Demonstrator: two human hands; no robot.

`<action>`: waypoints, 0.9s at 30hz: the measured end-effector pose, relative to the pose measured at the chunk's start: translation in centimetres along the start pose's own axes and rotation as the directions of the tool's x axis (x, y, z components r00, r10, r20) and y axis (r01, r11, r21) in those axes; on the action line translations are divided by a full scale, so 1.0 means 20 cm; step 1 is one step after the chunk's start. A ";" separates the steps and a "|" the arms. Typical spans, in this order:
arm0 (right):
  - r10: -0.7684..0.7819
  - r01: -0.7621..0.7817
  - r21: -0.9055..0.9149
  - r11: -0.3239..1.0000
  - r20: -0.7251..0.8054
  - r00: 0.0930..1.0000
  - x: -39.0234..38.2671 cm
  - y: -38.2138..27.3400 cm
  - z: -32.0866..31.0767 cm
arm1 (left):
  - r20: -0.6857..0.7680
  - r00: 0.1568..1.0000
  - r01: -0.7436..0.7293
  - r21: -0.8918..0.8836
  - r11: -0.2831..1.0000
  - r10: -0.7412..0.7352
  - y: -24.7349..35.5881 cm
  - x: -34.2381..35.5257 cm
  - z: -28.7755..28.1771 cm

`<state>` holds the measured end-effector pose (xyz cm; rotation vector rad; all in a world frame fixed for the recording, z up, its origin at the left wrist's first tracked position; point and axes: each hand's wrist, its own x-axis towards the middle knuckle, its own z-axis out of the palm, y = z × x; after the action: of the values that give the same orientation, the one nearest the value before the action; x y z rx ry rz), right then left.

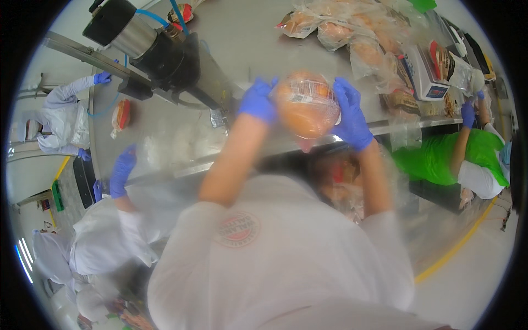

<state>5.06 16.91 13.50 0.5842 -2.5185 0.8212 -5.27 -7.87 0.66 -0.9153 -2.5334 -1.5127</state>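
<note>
I wear a loose white top [308, 258] with a round, faded-red printed emblem [240, 230] on its front. To the emblem's left is a plain white short sleeve [184, 242]; its matching right sleeve [388, 247] is well to the emblem's right. Beyond the emblem, thin violet-blue gloves [355, 124] cover my fingers down to the wrists, leaving both forearms bare.

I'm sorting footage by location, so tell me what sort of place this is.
Probably a food-packing room: plastic-bagged goods heaped on a steel table, a weighing scale beside them, and several blue-gloved workers around it.
</note>
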 end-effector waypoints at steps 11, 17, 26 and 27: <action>0.435 -0.535 0.794 0.287 0.390 0.812 -0.01 -0.18 0.28 | -0.018 0.698 0.504 -0.697 0.510 -0.716 0.34 -0.25 -0.24; 0.301 -0.315 0.571 -0.758 0.735 0.607 -0.05 -0.26 0.58 | -0.388 0.837 0.289 -0.285 0.914 -0.386 0.49 -0.28 -0.39; 0.389 -0.379 0.609 -0.696 0.764 0.514 0.03 -0.35 0.85 | -0.102 0.780 0.459 -0.576 0.676 -0.617 0.13 -0.52 -0.64; 0.407 -0.391 0.639 -0.662 0.745 0.528 0.05 -0.33 0.88 | -0.027 0.731 0.482 -0.687 0.544 -0.682 0.14 -0.50 -0.67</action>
<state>2.93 0.67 4.02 -0.7006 -0.8988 3.3859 0.98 -22.50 6.47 0.2805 -2.1816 -2.5739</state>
